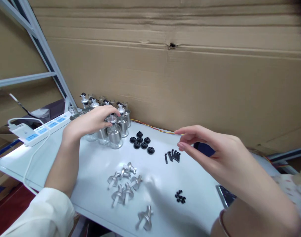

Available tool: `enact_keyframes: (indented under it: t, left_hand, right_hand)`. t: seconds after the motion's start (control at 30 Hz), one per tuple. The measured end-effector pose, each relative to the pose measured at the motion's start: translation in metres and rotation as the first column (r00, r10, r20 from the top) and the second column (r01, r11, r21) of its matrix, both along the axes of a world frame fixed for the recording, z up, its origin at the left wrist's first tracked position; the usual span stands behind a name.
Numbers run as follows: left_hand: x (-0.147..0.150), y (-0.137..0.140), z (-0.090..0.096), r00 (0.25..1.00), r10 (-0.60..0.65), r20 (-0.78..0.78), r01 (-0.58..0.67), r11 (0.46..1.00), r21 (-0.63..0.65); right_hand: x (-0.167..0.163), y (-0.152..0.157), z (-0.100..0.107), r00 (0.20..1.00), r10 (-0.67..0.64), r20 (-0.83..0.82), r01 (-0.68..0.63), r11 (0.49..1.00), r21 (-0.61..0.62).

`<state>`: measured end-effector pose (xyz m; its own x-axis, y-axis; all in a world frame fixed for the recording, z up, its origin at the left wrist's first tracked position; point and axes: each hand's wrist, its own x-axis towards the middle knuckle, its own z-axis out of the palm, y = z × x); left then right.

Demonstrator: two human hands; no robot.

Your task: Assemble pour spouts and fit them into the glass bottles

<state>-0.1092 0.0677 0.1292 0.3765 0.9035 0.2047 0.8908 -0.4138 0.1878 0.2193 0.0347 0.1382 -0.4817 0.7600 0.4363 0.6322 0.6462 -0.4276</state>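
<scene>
On the left, my left hand has its thumb and fingers around the top of a glass bottle with a metal sleeve. My right hand hovers over the table's right side, thumb and index finger apart, nothing visible between them. Below its fingertips lie several small black levers. Black ribbed stoppers sit grouped between my hands. Nearer me are silver pourer tops with white stems, with one separate silver pourer top at the front edge. Tiny black caps form a small pile.
Several sleeved bottles, some with pourers, stand at the back left. Beside them lies a white power strip with a charger and cable. A phone is partly behind my right arm. Cardboard walls the table's back.
</scene>
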Motion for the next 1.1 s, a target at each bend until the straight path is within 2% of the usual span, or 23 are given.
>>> enact_keyframes:
  t: [0.1, 0.13, 0.2, 0.27, 0.33, 0.43, 0.53, 0.63, 0.73, 0.87, 0.93, 1.0, 1.07, 1.1]
  left_hand:
    - [0.02, -0.021, 0.006, 0.994, -0.1, 0.052, 0.093, 0.987, 0.127]
    - [0.028, -0.027, 0.006, 0.984, -0.164, 0.067, 0.154, 0.98, 0.125]
    - [0.045, -0.036, 0.004, 0.949, -0.308, 0.074, 0.309, 0.951, -0.008]
    - [0.063, -0.039, -0.004, 0.905, -0.422, 0.056, 0.423, 0.875, -0.235]
    - [0.081, -0.039, -0.017, 0.873, -0.487, -0.007, 0.439, 0.792, -0.426]
    - [0.105, -0.039, -0.037, 0.815, -0.569, -0.109, 0.428, 0.718, -0.549]
    - [0.118, -0.041, -0.052, 0.781, -0.602, -0.166, 0.44, 0.719, -0.537]
    - [0.12, -0.043, -0.064, 0.774, -0.598, -0.21, 0.44, 0.746, -0.5]
    - [0.119, -0.041, -0.072, 0.772, -0.605, -0.196, 0.437, 0.728, -0.528]
    - [0.119, -0.037, -0.073, 0.806, -0.576, -0.132, 0.43, 0.725, -0.538]
    - [0.119, -0.035, -0.067, 0.805, -0.592, -0.041, 0.481, 0.691, -0.539]
    - [0.12, -0.033, -0.058, 0.773, -0.62, 0.135, 0.591, 0.626, -0.508]
    - [0.121, -0.032, -0.049, 0.701, -0.62, 0.352, 0.711, 0.575, -0.404]
    - [0.122, -0.031, -0.047, 0.655, -0.608, 0.449, 0.753, 0.571, -0.326]
  right_hand:
    - [-0.001, 0.0, -0.001, 1.0, 0.012, 0.005, -0.012, 1.0, -0.006]
    - [-0.002, 0.0, -0.001, 1.0, 0.013, 0.004, -0.013, 1.0, -0.007]
    - [-0.003, -0.002, 0.001, 1.0, 0.009, 0.001, -0.009, 1.0, -0.007]
    - [-0.003, -0.004, 0.003, 1.0, -0.005, 0.004, 0.005, 1.0, -0.005]
    - [-0.001, -0.007, 0.006, 1.0, -0.026, 0.009, 0.026, 1.0, -0.001]
    - [0.004, -0.011, 0.011, 0.997, -0.078, 0.025, 0.078, 0.997, 0.001]
    - [0.011, -0.013, 0.013, 0.989, -0.129, 0.073, 0.132, 0.991, -0.035]
    - [0.017, -0.014, 0.01, 0.979, -0.118, 0.169, 0.144, 0.978, -0.152]
    - [0.022, -0.015, 0.007, 0.965, -0.095, 0.245, 0.156, 0.958, -0.241]
    - [0.027, -0.015, 0.007, 0.963, -0.126, 0.238, 0.187, 0.949, -0.253]
    - [0.029, -0.013, 0.008, 0.966, -0.132, 0.221, 0.187, 0.951, -0.246]
    - [0.031, -0.011, 0.008, 0.969, -0.118, 0.217, 0.172, 0.952, -0.252]
    - [0.031, -0.009, 0.008, 0.973, -0.073, 0.217, 0.135, 0.948, -0.288]
    - [0.031, -0.008, 0.008, 0.976, -0.037, 0.214, 0.105, 0.944, -0.313]
